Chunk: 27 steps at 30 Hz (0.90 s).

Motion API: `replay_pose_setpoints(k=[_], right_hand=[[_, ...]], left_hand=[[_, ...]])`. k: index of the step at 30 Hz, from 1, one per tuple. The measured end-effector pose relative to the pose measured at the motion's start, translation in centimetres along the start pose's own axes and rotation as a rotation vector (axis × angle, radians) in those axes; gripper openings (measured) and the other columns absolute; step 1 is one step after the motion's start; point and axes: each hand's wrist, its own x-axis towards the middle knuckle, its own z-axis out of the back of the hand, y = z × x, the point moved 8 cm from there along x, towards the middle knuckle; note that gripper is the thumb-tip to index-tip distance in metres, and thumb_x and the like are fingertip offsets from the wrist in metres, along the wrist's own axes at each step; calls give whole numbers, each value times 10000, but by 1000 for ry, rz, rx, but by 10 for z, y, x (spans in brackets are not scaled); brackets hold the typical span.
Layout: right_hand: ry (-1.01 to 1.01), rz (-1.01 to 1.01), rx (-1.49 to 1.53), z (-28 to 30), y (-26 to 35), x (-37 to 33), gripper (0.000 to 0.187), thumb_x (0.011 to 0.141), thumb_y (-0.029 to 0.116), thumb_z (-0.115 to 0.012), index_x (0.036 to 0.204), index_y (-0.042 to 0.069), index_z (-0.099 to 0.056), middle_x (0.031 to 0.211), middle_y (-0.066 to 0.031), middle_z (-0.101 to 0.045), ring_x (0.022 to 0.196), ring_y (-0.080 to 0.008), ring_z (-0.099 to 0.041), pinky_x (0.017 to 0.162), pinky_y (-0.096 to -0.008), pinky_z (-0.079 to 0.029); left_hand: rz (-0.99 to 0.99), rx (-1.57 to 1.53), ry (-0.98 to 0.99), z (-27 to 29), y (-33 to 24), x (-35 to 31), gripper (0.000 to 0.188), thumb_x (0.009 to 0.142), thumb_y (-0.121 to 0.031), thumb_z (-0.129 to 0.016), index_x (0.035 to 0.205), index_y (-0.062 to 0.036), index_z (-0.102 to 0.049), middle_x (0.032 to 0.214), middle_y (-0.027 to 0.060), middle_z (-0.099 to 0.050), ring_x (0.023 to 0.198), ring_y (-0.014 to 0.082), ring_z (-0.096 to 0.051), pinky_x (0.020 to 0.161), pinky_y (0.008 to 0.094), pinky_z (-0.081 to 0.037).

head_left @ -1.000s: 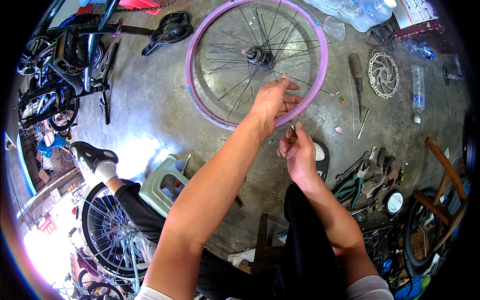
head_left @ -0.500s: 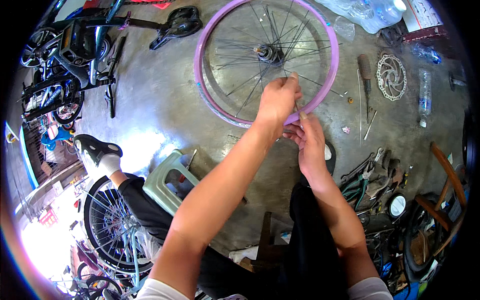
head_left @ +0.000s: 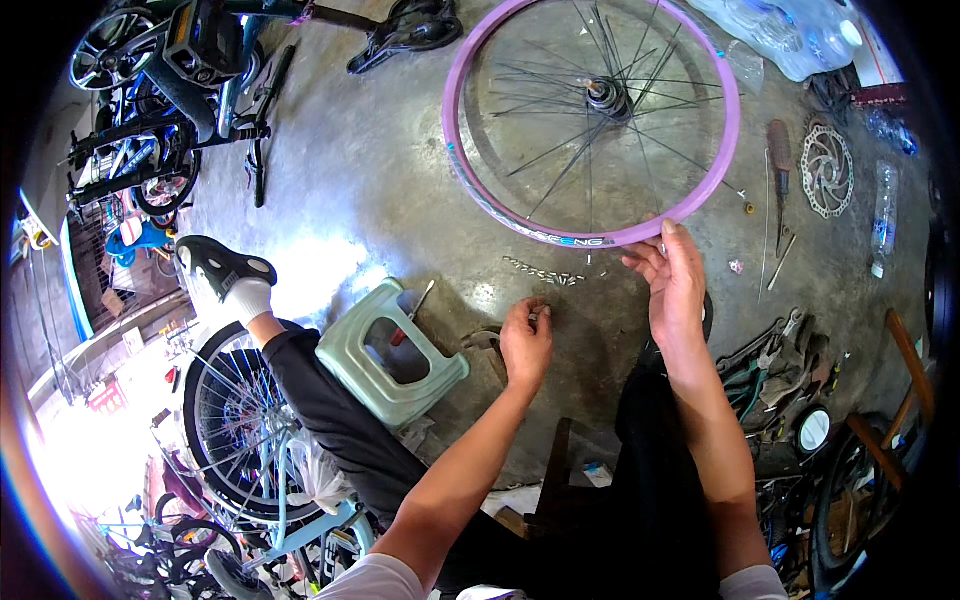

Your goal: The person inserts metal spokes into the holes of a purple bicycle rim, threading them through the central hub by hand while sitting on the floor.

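Observation:
A purple bicycle rim lies on the concrete floor ahead of me, with a hub and many dark spokes spread inside it. Several of the spokes reach the rim. My right hand grips the rim's near edge, thumb on top and fingers curled below. Closer to me, my left hand is low over the floor with its fingertips pinched together. Whatever they hold, if anything, is too small to make out. Just beyond it lies a scattered row of small silvery spoke nipples.
A pale green stool stands left of my left hand. To the right lie a screwdriver, a brake disc, a plastic bottle and pliers. Bicycles crowd the left side; a saddle lies far off.
My left hand has left the rim and come down toward me beside the nipples. The right hand stays on the rim. The whole view has shifted, so things appear farther right.

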Motion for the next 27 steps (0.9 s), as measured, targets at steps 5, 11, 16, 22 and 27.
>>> replay_pose_setpoints(k=[5, 11, 16, 22, 27], right_hand=[[-23, -4, 4, 2, 0, 0, 320, 1023, 329, -577, 1163, 42, -596, 1056, -90, -677, 954, -198, -681, 816, -355, -535], [-5, -13, -15, 5, -3, 2, 314, 1029, 330, -555, 1152, 44, -597, 1051, -99, -680, 981, -216, -683, 820, -365, -544], [-9, -6, -14, 6, -1, 2, 295, 1031, 324, -552, 1133, 51, -597, 1040, -95, -683, 979, -219, -684, 817, -368, -547], [0, -13, 1, 5, -1, 2, 288, 1033, 326, -549, 1128, 58, -594, 1043, -95, -681, 986, -224, -683, 817, -372, -543], [18, -35, 29, 6, -5, 2, 305, 1029, 344, -554, 1142, 63, -588, 1061, -87, -673, 993, -224, -675, 837, -378, -533]], left_hand=[[-297, 216, -63, -7, -53, 12, 245, 879, -152, -710, 1110, -85, -666, 1018, 106, -637, 882, 339, -661, 732, 438, -533], [-587, 282, -37, -17, -90, 29, 226, 806, -144, -767, 1016, -100, -695, 983, 76, -640, 871, 304, -655, 735, 405, -533], [-663, 334, 12, -23, -91, 32, 179, 800, -138, -763, 954, -73, -699, 954, 80, -637, 859, 293, -647, 727, 400, -528], [-661, 325, -7, -23, -94, 33, 135, 817, -102, -731, 917, -40, -664, 933, 101, -635, 847, 318, -645, 725, 413, -524], [-538, 207, -4, -13, -88, 31, 128, 869, -97, -690, 958, -35, -622, 925, 128, -634, 837, 354, -640, 733, 441, -514]])
